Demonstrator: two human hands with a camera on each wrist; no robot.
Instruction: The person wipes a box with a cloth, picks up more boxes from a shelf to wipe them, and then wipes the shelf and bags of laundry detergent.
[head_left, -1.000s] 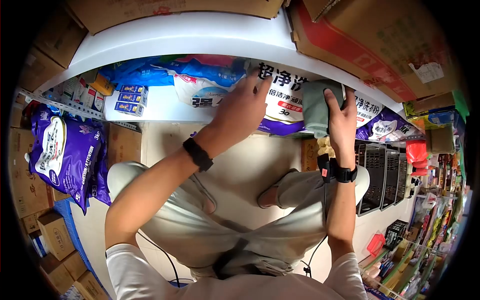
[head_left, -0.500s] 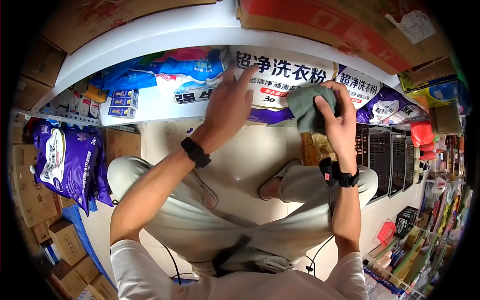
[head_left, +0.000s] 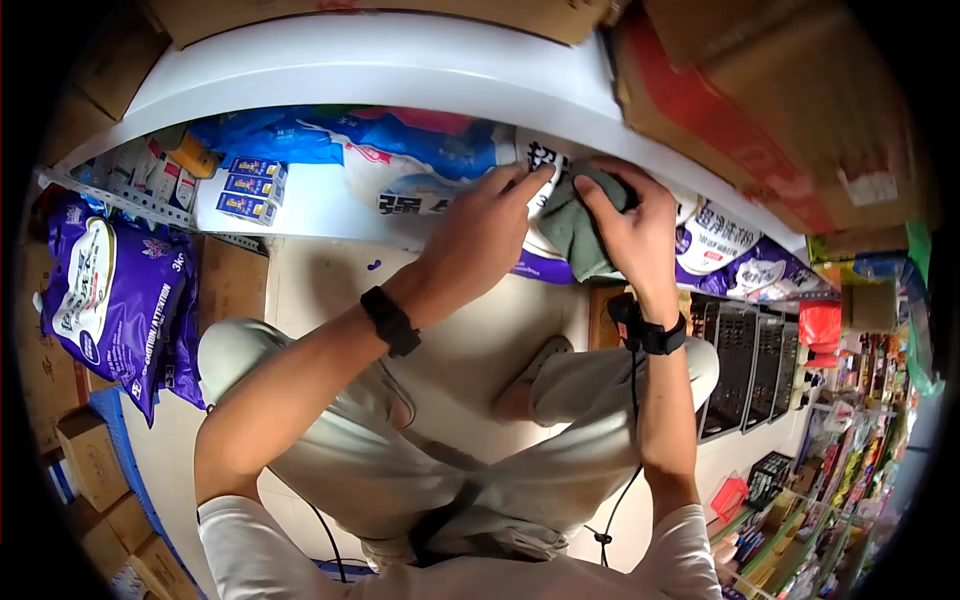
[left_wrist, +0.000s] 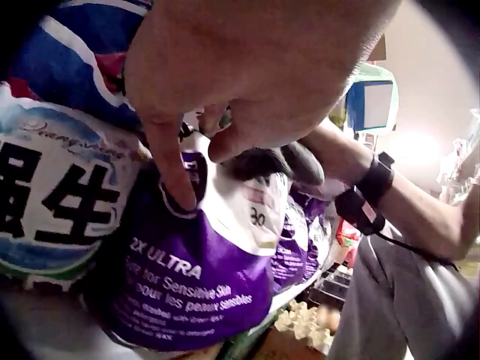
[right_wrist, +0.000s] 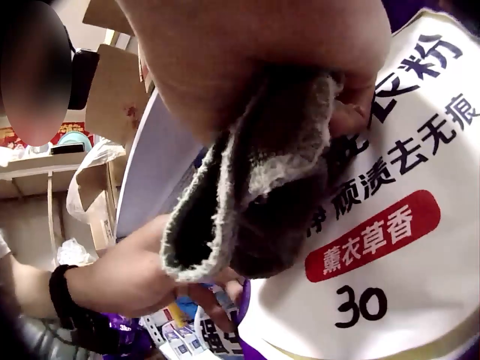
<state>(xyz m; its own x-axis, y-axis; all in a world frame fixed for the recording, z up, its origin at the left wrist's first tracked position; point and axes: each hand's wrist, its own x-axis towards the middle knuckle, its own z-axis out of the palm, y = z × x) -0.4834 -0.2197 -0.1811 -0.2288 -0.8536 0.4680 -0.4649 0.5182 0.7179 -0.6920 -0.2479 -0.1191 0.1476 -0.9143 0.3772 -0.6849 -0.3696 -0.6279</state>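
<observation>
Snugly, right fingers (head_left: 596,199) clamped on frayed cloth (head_left: 578,240), left fingers (left_wrist: 172,169) apart on glossy bag (left_wrist: 199,289)

floor (head_left: 470,345): pale, glossy | shelving (head_left: 400,62): white | racks (head_left: 850,407): densely stocked, right

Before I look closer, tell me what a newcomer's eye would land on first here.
Probably the grey-green cloth in the right hand, held against a white-and-purple bag marked 30, below a white shelf; the left hand touches that bag too. Next, likely, the big purple bag at the far left of the head view, and the cardboard box with a red band at upper right.
</observation>
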